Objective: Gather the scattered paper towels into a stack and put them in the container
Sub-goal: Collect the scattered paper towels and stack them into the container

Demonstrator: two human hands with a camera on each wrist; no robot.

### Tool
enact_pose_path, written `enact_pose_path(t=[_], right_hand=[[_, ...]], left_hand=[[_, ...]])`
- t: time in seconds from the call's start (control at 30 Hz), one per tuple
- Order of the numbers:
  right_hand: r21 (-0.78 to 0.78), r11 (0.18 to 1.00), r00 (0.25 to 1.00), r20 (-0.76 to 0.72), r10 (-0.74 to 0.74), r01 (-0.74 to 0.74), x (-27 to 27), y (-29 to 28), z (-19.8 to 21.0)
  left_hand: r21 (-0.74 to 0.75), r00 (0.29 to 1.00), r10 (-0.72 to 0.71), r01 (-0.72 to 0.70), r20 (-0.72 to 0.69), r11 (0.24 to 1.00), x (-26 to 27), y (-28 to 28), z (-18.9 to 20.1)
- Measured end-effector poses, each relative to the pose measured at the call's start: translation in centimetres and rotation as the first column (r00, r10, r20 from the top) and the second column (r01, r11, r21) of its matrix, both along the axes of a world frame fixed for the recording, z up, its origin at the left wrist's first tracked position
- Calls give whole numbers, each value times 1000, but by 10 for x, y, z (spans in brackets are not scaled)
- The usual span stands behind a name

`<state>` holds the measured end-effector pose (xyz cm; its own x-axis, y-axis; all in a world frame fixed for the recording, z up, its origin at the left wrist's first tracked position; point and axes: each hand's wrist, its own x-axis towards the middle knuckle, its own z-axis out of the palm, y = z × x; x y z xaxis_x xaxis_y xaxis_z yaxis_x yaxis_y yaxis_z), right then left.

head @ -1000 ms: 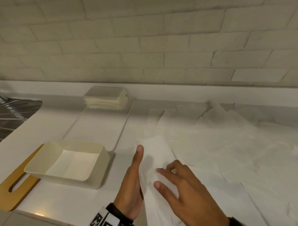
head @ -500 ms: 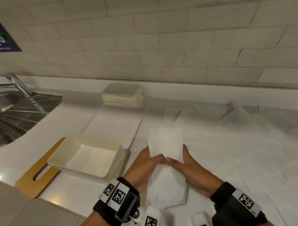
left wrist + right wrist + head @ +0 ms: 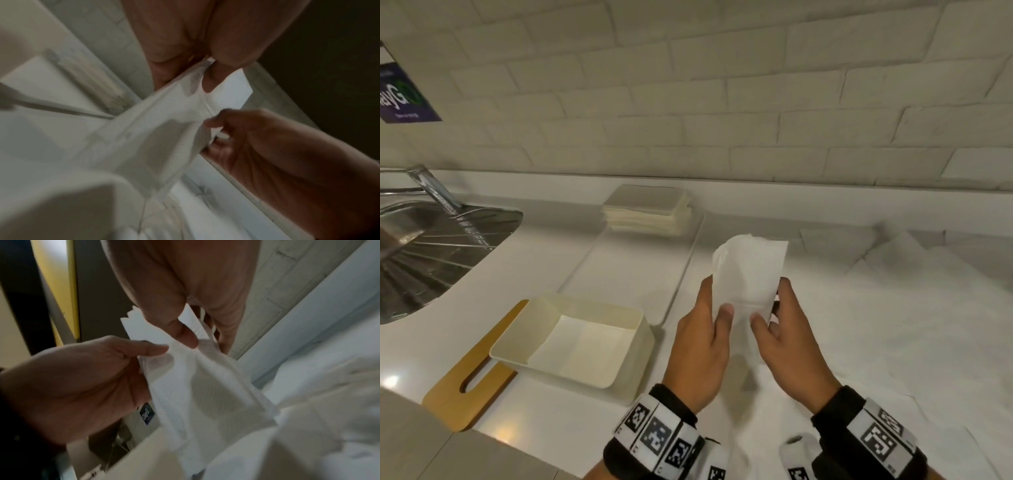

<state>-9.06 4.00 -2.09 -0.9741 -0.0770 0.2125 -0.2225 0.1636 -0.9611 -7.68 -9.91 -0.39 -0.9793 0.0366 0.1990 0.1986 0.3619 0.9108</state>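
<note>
Both hands hold a small stack of white paper towels [image 3: 748, 270] upright above the counter. My left hand [image 3: 705, 325] pinches its left lower edge, thumb in front. My right hand [image 3: 780, 329] pinches the right lower edge. The same towels [image 3: 156, 129] show in the left wrist view, and the towels [image 3: 205, 386] in the right wrist view, with thumbs on the front. A cream container [image 3: 571, 342] sits to the left of the hands, with a white sheet lying flat in its bottom. Several loose paper towels [image 3: 893, 325] lie scattered on the counter to the right.
A wooden board [image 3: 458, 394] lies under the container's left end. A stack of cream lids or sheets [image 3: 649, 209] stands on a white tray [image 3: 626, 274] near the wall. A steel sink drainer [image 3: 424, 246] is at far left. The counter edge runs along the bottom left.
The hands gathered towels flat on the counter, then lifted the stack up; it now stands raised between both hands. The view has shifted right, showing more of the sink.
</note>
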Motion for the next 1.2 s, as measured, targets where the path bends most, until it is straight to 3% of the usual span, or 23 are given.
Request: enact_pose_path(t=[0.07,0.27,0.43,0.63,0.87,1.0,1.1,1.2], right_hand=[[-23,1000,1000,-15,15,-15,-1,1,0],[122,982,983,129,131,-147,8,3,-24],[48,994,989,111,93,-99,1,5,-19],[190,954,953,243,181,-230,4,8,-37],[233,935,940,275,199,-266,1,12,-42],[133,932,927,214,307,-339,9,8,-6],[163,902,914,151,377,-399,9,-6,31],[261,861,900,103,424,-436,-2,-39,61]], left_hand=[[-7,999,5,-6,-46,1000,1,2,-3],[19,993,69,-71,98,997,13,-4,-36],[102,992,104,-111,72,989,7,-3,-31],[90,981,110,-125,161,988,10,0,-41],[136,967,151,-181,203,974,8,0,-36],[362,946,225,-300,235,883,11,-9,-11],[519,919,241,-377,311,767,14,-31,17],[599,922,244,-381,299,705,15,-70,48]])
